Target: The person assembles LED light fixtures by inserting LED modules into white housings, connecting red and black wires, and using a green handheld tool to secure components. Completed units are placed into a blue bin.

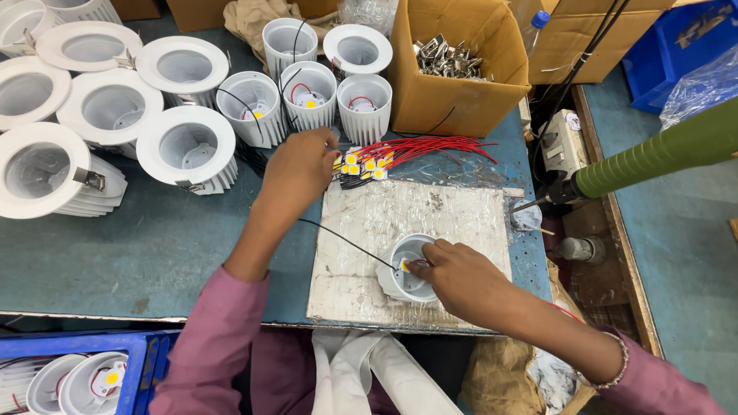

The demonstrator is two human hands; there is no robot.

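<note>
My right hand (460, 278) presses its fingertips on a small yellow LED chip (405, 265) inside a white lamp housing (409, 267), which sits on a worn plastic-covered board (415, 223). A thin black wire (346, 242) runs out of the housing to the left. My left hand (298, 170) reaches forward to a bundle of yellow LED chips with red and black wires (384, 157) lying at the board's far edge; its fingers are closed at the chips, but the grip is hidden.
Several white lamp housings (188, 146) stand on the blue table (146, 253) at left and back. A cardboard box of metal clips (450, 61) is behind the board. A green-handled tool (653, 154) rests at right. A blue crate (77, 369) holds finished housings at bottom left.
</note>
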